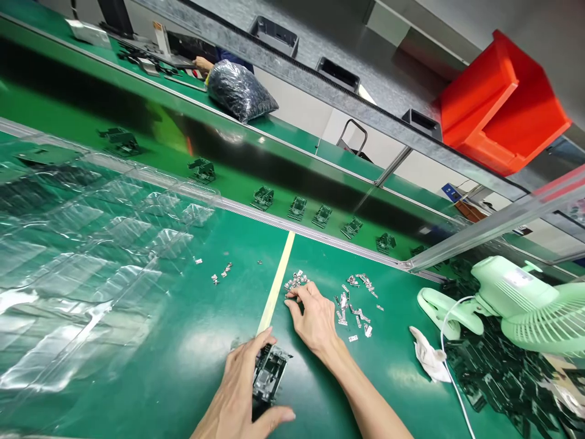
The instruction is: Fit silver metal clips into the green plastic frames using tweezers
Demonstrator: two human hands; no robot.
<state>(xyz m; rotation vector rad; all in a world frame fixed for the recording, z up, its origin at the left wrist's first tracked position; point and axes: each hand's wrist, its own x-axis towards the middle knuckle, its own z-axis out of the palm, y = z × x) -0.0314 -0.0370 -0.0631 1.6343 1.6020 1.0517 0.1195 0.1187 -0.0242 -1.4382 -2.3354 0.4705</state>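
My left hand [242, 384] is wrapped around a small black assembly with metal parts [270, 373], which rests low on the green bench top. Its fingers lie along the far left side and the thumb curls round the near end. My right hand [315, 314] reaches to a small pile of silvery metal pieces [298, 278], thumb and forefinger pinched at its near edge. Whatever lies between those fingertips is too small to make out. To the right of that hand, flat metal strips [343, 305] are scattered on the bench.
Clear plastic trays [114, 244] cover the left side. Behind, similar black assemblies [297, 207] stand in a row on a green belt beyond a metal rail. At right are a pale green fan [516, 292], a white cloth [428, 355] and heaped black parts [498, 372]. An orange bin [479, 103] sits on the shelf.
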